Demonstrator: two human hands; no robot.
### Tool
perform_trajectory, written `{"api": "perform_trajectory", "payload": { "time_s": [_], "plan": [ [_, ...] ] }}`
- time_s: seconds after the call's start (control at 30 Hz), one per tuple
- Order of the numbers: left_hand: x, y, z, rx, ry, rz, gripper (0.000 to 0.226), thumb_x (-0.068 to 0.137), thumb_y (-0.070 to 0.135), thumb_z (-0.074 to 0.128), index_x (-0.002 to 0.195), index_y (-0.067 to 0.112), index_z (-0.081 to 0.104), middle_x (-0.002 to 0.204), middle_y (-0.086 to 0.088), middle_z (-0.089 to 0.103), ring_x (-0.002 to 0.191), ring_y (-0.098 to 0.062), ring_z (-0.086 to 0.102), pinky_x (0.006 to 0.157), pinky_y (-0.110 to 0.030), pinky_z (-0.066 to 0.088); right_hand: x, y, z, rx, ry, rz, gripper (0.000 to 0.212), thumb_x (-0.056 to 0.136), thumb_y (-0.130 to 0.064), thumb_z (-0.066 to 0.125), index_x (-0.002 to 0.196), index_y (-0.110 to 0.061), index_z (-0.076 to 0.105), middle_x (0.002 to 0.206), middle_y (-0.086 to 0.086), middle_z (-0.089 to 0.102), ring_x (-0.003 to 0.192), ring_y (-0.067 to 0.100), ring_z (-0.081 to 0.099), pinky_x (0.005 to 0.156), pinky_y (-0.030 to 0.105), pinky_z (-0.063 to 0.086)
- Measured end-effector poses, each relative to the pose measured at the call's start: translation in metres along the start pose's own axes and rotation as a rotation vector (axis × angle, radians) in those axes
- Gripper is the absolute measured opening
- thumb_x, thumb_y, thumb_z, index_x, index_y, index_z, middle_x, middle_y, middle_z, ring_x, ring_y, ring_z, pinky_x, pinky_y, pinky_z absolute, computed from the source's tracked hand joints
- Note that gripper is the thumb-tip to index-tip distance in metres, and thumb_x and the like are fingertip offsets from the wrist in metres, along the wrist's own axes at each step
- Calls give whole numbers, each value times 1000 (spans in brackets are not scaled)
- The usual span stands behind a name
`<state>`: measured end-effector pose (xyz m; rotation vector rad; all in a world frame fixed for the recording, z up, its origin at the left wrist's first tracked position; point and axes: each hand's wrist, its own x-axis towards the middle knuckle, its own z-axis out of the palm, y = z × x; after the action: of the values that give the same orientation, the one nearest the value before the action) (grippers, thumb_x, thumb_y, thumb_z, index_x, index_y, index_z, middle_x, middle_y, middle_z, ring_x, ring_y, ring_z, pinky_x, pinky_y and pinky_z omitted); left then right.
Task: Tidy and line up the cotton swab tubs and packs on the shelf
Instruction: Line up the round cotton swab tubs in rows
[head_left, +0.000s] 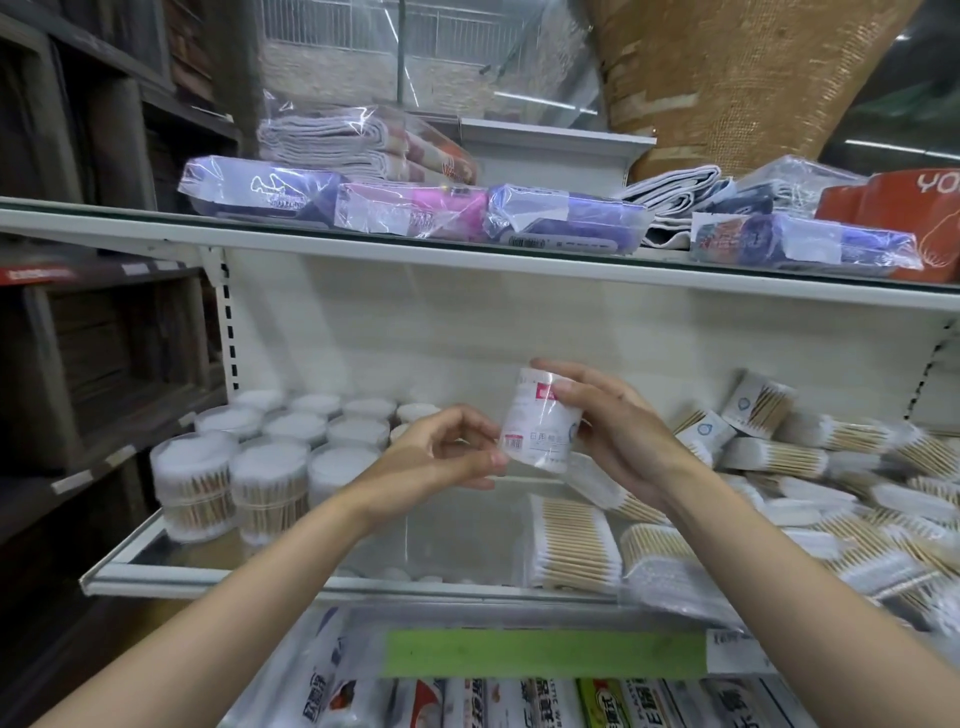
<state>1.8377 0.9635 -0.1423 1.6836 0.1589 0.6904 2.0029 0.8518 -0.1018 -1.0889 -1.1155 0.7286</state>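
Head view: a cotton swab tub (540, 422) is gripped near-upright, top tilted left, by both hands — left hand (441, 457), right hand (618, 436).

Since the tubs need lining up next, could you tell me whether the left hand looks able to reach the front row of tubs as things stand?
Probably yes: the left hand hovers just right of the front tubs, with nothing between them. It would first have to release its grip on the wrapped tub.
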Motion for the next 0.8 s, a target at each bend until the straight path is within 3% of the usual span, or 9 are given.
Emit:
{"api": "perform_trajectory", "payload": {
  "time_s": [0.3, 0.4, 0.47, 0.53, 0.6, 0.63, 0.7, 0.8],
  "plan": [
    [-1, -1, -3, 21, 19, 12, 34, 66, 17, 79, 90, 10, 56, 88, -2, 60, 87, -16, 60, 83, -31, 55, 1, 3, 9, -26, -30, -12, 26, 74, -17, 64, 100, -16, 68, 86, 1, 68, 81, 12, 59, 76, 24, 44],
    [2, 2, 3, 239, 176, 28, 59, 51, 51, 77, 95, 18, 55, 93, 4, 58, 85, -8, 57, 82, -27, 49, -1, 3, 14, -261, 72, -5, 21, 80, -19, 71, 101, -21, 65, 97, -4, 65, 87, 10, 58, 74, 18, 47],
    [3, 6, 14, 409, 274, 11, 69, 45, 66, 72, 98, 26, 52, 97, 8, 55, 85, -6, 55, 74, -21, 45, 2, 7, 20, -511, 176, 13, 27, 76, -33, 75, 97, -23, 62, 95, -7, 61, 84, 8, 56, 73, 19, 48],
    [6, 7, 25, 601, 313, -9, 67, 52, 65, 74, 101, 28, 46, 100, 11, 50, 87, -2, 51, 71, -18, 41, 5, 12, 25, -649, 239, 36, 38, 69, -50, 75, 91, -24, 59, 90, -7, 58, 82, 10, 56, 77, 30, 48],
    [9, 5, 28, 697, 352, -6, 58, 63, 55, 75, 103, 26, 44, 98, 11, 49, 84, -1, 48, 66, -14, 38, 6, 13, 29, -635, 260, 47, 41, 69, -58, 70, 87, -23, 58, 85, -5, 59, 78, 13, 58, 73, 32, 48],
    [11, 5, 25, 657, 366, -22, 53, 68, 51, 74, 103, 24, 45, 97, 10, 52, 82, 0, 49, 63, -11, 38, 6, 11, 31, -575, 268, 54, 38, 75, -55, 66, 86, -19, 59, 81, -4, 59, 75, 13, 58, 69, 31, 48],
    [14, 5, 17, 354, 351, -103, 50, 72, 48, 73, 107, 20, 52, 99, 4, 61, 81, -3, 57, 63, -10, 42, 7, 5, 30, -369, 296, 82, 31, 90, -41, 56, 91, -10, 60, 78, 1, 60, 69, 15, 58, 59, 28, 47],
    [13, 5, 8, -264, 223, -219, 44, 80, 45, 63, 111, 14, 56, 102, -9, 66, 84, -14, 65, 68, -28, 55, 5, -2, 24, -168, 334, 80, 27, 96, -31, 49, 91, -8, 60, 79, 7, 59, 64, 15, 56, 50, 25, 46]
  ]
}}
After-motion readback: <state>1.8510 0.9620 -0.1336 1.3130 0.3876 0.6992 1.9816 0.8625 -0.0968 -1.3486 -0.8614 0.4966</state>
